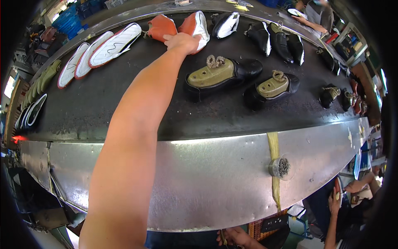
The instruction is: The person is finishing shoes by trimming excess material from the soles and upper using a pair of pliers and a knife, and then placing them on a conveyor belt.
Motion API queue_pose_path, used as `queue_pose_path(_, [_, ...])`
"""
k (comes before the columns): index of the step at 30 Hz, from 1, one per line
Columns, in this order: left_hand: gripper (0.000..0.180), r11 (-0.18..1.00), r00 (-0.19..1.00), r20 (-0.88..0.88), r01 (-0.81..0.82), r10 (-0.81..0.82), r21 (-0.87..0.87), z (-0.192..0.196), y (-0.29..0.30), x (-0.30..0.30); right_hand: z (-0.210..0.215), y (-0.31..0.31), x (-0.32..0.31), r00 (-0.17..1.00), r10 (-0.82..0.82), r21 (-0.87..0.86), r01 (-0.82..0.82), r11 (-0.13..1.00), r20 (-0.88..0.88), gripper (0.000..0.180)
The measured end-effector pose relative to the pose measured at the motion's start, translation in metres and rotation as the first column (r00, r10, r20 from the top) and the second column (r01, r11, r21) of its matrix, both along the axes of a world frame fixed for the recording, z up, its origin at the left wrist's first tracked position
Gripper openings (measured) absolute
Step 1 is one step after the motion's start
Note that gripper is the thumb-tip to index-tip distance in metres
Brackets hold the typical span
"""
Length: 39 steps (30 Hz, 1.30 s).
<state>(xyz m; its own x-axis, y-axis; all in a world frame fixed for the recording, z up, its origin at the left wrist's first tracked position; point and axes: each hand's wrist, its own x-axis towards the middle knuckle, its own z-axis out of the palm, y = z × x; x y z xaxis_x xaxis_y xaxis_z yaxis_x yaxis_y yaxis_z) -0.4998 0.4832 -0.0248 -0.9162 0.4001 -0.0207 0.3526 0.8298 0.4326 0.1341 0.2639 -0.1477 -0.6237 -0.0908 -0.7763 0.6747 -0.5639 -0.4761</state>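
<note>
My left arm stretches across the dark conveyor belt (124, 91). At its far side my left hand (181, 42) is closed on an orange shoe upper (189, 25) with a white lining. A second orange upper (161, 27) lies against the hand's left side; some fingertips are hidden. Low at the front edge my right hand (238, 237) is curled round a thin yellowish item, too little seen to name. Nearer on the belt, right of my left forearm, stand two black shoes with olive tops and tied laces, the larger shoe (211, 74) and the smaller shoe (272, 88).
White-soled uppers (99, 47) lie at the far left, olive ones (41, 83) beyond. Black shoes (282, 43) line the far right. A clear cup of small dark bits (283, 167) sits on the metal ledge (207, 178). A co-worker's hands (335, 201) hold a shoe at lower right.
</note>
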Motion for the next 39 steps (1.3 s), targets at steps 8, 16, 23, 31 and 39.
queue_pose_path(8, [0.074, 0.972, 0.973, -0.103, 0.216, -0.207, 0.088, 0.014, -0.190, -0.010, -0.020, -0.042, 0.036, 0.998, -0.019, -0.041, 0.017, 0.999, -0.058, 0.063])
queue_pose_path(16, [0.039, 0.966, 0.986, -0.005, 0.165, -0.168, 0.201, 0.118, -0.549, 0.175, -0.025, -0.103, 0.068, 0.985, 0.050, -0.074, -0.063, 0.995, -0.168, 0.060])
queue_pose_path(23, [0.071, 0.898, 0.862, -0.300, 0.321, -0.408, -0.301, 0.081, -0.694, 0.275, -0.025, -0.174, 0.098, 0.983, 0.068, 0.060, -0.058, 0.996, -0.172, 0.060])
queue_pose_path(31, [0.089, 0.934, 0.958, 0.161, 0.271, -0.237, -0.233, 0.115, -0.531, 0.223, -0.017, -0.205, 0.111, 0.983, -0.011, 0.246, 0.057, 0.968, -0.183, 0.057])
queue_pose_path(39, [0.067, 0.909, 0.907, 0.116, 0.413, -0.405, -0.059, 0.097, -0.494, 0.181, -0.011, -0.201, 0.103, 0.986, -0.036, 0.238, 0.074, 0.969, -0.163, 0.055])
